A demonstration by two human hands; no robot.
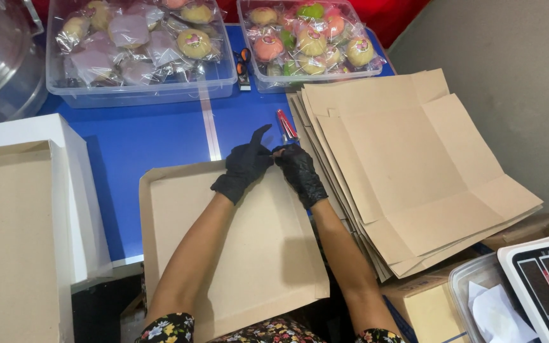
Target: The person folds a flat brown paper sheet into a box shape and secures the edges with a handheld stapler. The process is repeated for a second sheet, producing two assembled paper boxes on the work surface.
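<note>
A flat cardboard tray point(236, 248) with raised edges lies on the blue desk point(154, 136) right in front of the person, so its far corner is within easy reach. The left hand point(244, 166) pinches that corner in a narrow grip with the thumb up. The right hand point(298, 170) closes on a red stapler point(286, 125) at the same corner. A stack of unfolded cardboard sheets point(414, 171) lies just to the right, and two clear bins point(138, 51) of wrapped buns sit beyond.
</note>
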